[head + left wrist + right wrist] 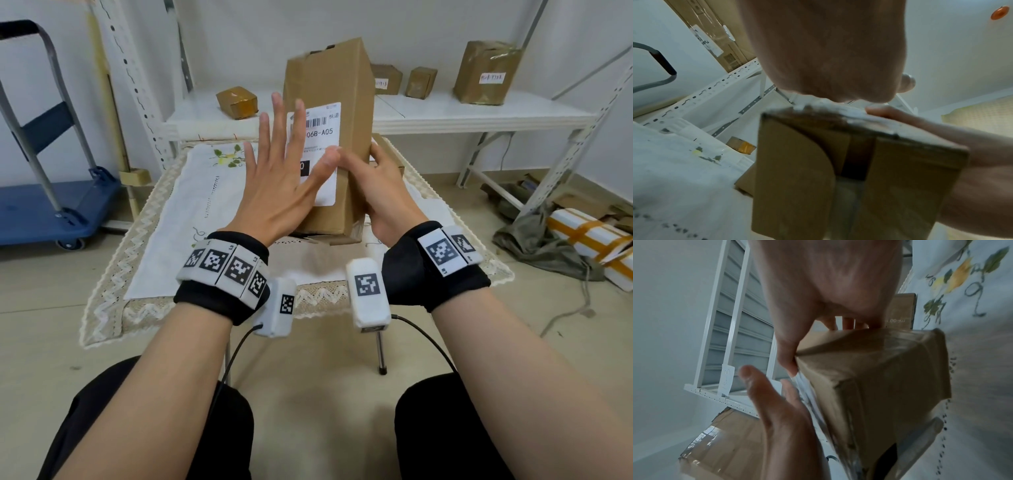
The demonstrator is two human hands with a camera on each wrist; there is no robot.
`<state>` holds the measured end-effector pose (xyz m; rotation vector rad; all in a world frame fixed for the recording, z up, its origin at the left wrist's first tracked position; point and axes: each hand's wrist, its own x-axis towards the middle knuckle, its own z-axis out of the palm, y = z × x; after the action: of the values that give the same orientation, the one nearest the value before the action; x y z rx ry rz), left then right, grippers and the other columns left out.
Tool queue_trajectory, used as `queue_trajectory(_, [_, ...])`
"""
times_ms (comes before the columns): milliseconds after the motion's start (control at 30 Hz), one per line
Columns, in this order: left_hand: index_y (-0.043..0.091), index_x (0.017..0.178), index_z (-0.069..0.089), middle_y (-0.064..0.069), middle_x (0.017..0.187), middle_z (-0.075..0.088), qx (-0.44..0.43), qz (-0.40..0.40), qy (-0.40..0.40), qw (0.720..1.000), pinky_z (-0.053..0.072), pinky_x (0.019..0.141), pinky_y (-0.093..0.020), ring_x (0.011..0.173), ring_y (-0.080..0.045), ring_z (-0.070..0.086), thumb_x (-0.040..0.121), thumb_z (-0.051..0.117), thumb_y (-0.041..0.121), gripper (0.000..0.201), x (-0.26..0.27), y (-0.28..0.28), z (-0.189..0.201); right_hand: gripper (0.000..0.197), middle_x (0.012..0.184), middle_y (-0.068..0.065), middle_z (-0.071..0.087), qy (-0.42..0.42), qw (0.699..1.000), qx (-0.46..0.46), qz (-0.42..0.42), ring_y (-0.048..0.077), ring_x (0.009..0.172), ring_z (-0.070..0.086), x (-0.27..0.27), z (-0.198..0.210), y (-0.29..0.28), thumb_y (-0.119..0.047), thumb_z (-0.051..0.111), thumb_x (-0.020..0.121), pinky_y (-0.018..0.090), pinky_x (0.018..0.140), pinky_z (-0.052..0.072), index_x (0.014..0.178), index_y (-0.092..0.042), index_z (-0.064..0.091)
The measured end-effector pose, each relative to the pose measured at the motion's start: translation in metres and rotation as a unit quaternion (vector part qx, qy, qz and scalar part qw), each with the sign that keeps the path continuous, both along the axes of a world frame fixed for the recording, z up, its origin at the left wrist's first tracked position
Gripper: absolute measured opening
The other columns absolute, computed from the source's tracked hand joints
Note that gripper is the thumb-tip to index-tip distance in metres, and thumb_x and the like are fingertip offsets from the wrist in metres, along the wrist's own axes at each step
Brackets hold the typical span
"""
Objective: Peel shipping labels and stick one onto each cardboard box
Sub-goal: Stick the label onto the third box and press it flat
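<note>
A tall cardboard box (346, 78) is held tilted above the table, its base (859, 178) off the cloth. A white shipping label (323, 137) with a barcode lies on the box's near face. My left hand (291, 150) is flat with the fingers spread in front of the label, and its thumb rests on the label. My right hand (359, 157) grips the box's right edge, thumb on the front and fingers round the far side. The right wrist view shows the box (879, 378) with my right hand's thumb (787, 360) on its corner and the left palm (781, 410) beside the labelled face.
The table carries an embroidered white cloth (191, 192) and a second box (390, 154) behind the held one. A white shelf (445, 113) beyond holds several taped boxes, some labelled. A blue trolley (51, 212) stands left. Packing material (589, 240) lies on the floor at right.
</note>
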<state>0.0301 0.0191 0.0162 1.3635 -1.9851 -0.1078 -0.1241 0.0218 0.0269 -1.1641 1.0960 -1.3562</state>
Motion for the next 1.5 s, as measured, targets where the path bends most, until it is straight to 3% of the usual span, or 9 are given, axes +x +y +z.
queue_trajectory(167, [0.028,0.162,-0.012,0.0,0.169,-0.024,-0.016,0.011,-0.015,1.0,-0.011,0.123,-0.058,0.156,-0.024,-0.021,0.078,-0.006,0.089,0.105,0.004,-0.004,-0.002,0.054,0.119,-0.005,0.074,0.019,1.0,-0.003,0.024,0.012,0.106,0.072,0.008,-0.002,0.002,-0.037,0.082,0.082,0.037,0.096,0.056,0.129,-0.027,0.057])
queue_trajectory(400, [0.026,0.162,-0.015,-0.001,0.169,-0.025,0.016,0.041,0.036,0.998,-0.01,0.122,-0.061,0.156,-0.026,-0.02,0.068,-0.009,0.096,0.117,0.02,-0.007,0.001,0.064,0.119,-0.004,0.074,0.044,0.998,-0.007,0.041,0.017,0.106,0.072,0.003,-0.002,0.005,-0.038,0.085,0.074,0.045,0.099,0.056,0.131,-0.028,0.057])
queue_trajectory(533, [0.023,0.162,-0.012,-0.004,0.169,-0.023,-0.013,0.032,0.045,0.998,-0.01,0.122,-0.063,0.156,-0.027,-0.02,0.071,-0.005,0.095,0.116,0.018,-0.004,0.006,0.068,0.118,-0.004,0.074,0.044,0.998,-0.01,0.031,0.017,0.105,0.073,0.003,-0.004,0.006,-0.04,0.085,0.072,0.044,0.099,0.056,0.132,-0.029,0.057])
queue_trajectory(667, [0.021,0.163,-0.006,-0.008,0.17,-0.019,-0.08,0.005,0.011,0.997,-0.011,0.122,-0.062,0.156,-0.029,-0.018,0.083,0.001,0.086,0.103,0.004,0.005,0.01,0.091,0.124,-0.006,0.071,0.058,0.998,-0.01,0.016,0.013,0.109,0.07,0.01,-0.006,0.006,-0.059,0.083,0.058,0.04,0.099,0.055,0.139,-0.031,0.052])
queue_trajectory(767, [0.022,0.163,-0.004,-0.008,0.17,-0.018,-0.087,0.011,0.002,0.996,-0.011,0.123,-0.06,0.156,-0.028,-0.018,0.084,0.0,0.084,0.101,-0.002,0.006,0.009,0.099,0.128,-0.007,0.069,0.072,0.997,-0.007,0.03,0.011,0.115,0.067,0.014,-0.004,0.008,-0.065,0.08,0.064,0.038,0.103,0.053,0.149,-0.03,0.043])
queue_trajectory(967, [0.021,0.163,-0.006,-0.008,0.17,-0.019,-0.069,0.038,0.032,0.996,-0.011,0.123,-0.06,0.156,-0.029,-0.018,0.08,-0.003,0.088,0.107,0.011,-0.002,0.006,0.065,0.117,-0.006,0.071,0.093,0.994,-0.011,0.052,0.01,0.107,0.069,0.012,-0.002,0.015,-0.034,0.08,0.083,0.03,0.093,0.055,0.14,-0.03,0.048])
queue_trajectory(1200, [0.019,0.163,-0.006,-0.008,0.17,-0.017,-0.068,0.088,0.065,0.992,-0.009,0.122,-0.06,0.157,-0.031,-0.014,0.08,-0.002,0.088,0.108,0.025,-0.005,0.006,0.072,0.122,-0.007,0.069,0.117,0.99,-0.009,0.08,0.012,0.109,0.069,0.01,-0.005,0.017,-0.036,0.083,0.077,0.035,0.098,0.054,0.14,-0.031,0.048])
queue_trajectory(1333, [0.02,0.163,-0.008,-0.006,0.17,-0.018,-0.055,0.092,0.072,0.992,-0.01,0.122,-0.059,0.157,-0.029,-0.016,0.079,-0.001,0.089,0.108,0.028,-0.007,0.005,0.059,0.116,-0.008,0.069,0.114,0.99,-0.012,0.078,0.009,0.101,0.071,0.004,-0.003,0.015,-0.029,0.082,0.082,0.025,0.085,0.056,0.131,-0.037,0.049])
queue_trajectory(1500, [0.019,0.163,-0.008,-0.008,0.17,-0.019,-0.064,0.076,0.068,0.993,-0.011,0.122,-0.06,0.156,-0.029,-0.017,0.079,0.0,0.089,0.109,0.024,-0.004,0.007,0.1,0.133,-0.001,0.061,0.134,0.99,-0.022,0.033,0.017,0.115,0.066,0.005,-0.005,0.009,-0.051,0.088,0.061,0.04,0.098,0.056,0.148,-0.038,0.04])
